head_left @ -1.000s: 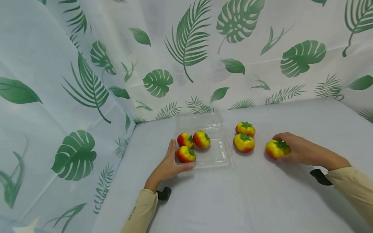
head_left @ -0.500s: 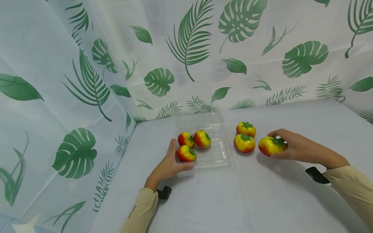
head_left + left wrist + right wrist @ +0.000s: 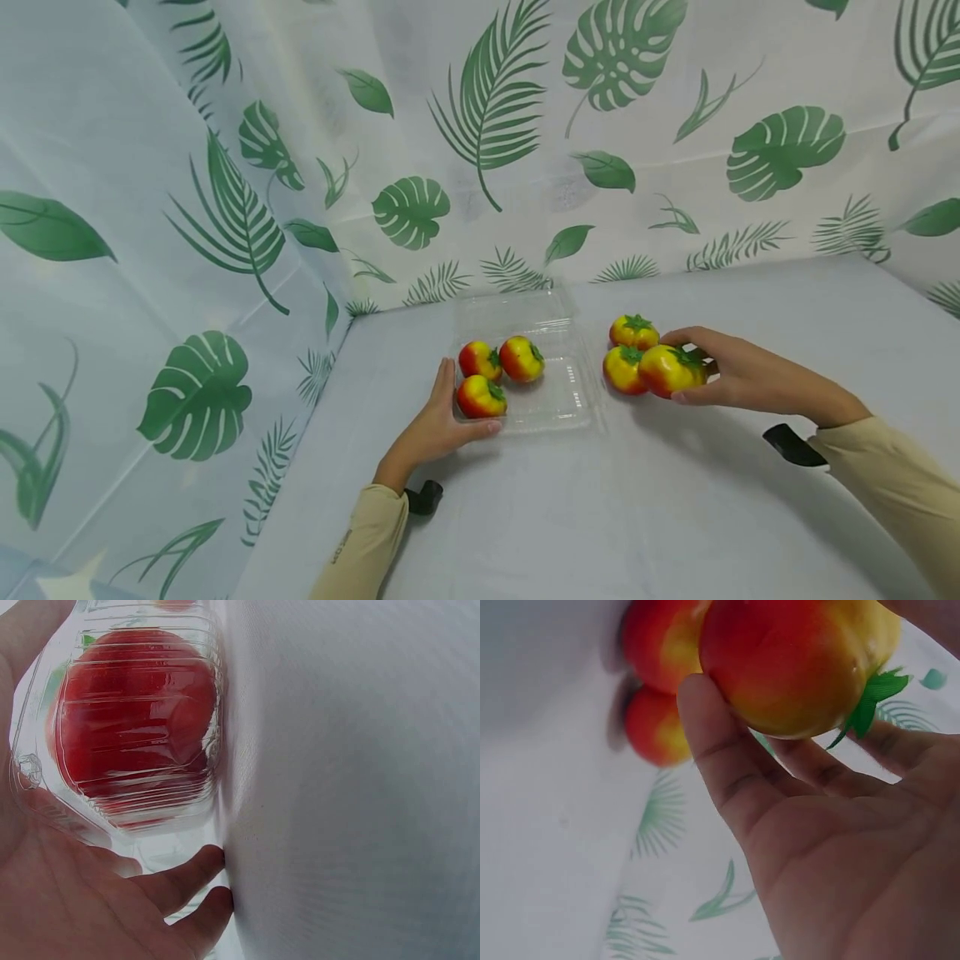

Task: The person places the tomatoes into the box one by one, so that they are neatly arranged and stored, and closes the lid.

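My right hand [image 3: 757, 377] holds a red and yellow persimmon [image 3: 666, 372] with a green leafy cap, raised above the table with fingers and thumb round its sides. Behind it, two similar persimmons, a front one [image 3: 619, 372] and a back one [image 3: 632, 328], sit close together; the held fruit partly covers the front one in the head view. My left hand [image 3: 429, 432] rests against the near left corner of a clear plastic clamshell box [image 3: 551, 390], fingers along its left side and thumb along the front. Three persimmons [image 3: 522, 358] lie in the box's left and back part.
The box's clear lid [image 3: 513, 310] lies folded back toward the rear curtain [image 3: 517, 167], which is white with green leaf prints. A similar curtain [image 3: 112, 317] stands at the left. A pale cloth [image 3: 570, 517] covers the table.
My right hand has lifted the persimmon off the table and carried it left, up to the two others. The left hand and box have stayed in place.
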`<control>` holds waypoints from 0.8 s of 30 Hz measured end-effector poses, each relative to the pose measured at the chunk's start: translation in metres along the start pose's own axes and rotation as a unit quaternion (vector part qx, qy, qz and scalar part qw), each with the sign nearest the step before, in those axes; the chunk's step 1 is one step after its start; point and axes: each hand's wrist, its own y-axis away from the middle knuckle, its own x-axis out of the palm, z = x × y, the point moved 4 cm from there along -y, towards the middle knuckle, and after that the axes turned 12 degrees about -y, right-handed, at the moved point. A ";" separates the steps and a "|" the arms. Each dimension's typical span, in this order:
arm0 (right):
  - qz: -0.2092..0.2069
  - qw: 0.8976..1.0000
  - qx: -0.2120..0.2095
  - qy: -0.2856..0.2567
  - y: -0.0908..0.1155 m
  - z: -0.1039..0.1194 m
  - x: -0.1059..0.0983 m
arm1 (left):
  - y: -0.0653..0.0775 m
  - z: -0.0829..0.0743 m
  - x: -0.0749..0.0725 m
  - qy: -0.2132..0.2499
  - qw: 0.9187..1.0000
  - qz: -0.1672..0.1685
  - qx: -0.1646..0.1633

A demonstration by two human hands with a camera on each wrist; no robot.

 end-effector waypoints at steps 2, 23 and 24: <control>-0.001 1.000 -0.016 -0.010 -0.003 0.003 0.002 | 0.000 0.001 0.000 0.000 1.000 -0.001 -0.001; -0.004 0.993 -0.097 -0.063 -0.039 0.045 0.034 | 0.000 0.001 0.000 0.000 1.000 0.003 -0.008; -0.002 0.993 -0.099 -0.065 -0.041 0.047 0.037 | -0.001 0.001 0.001 0.001 1.000 0.003 -0.008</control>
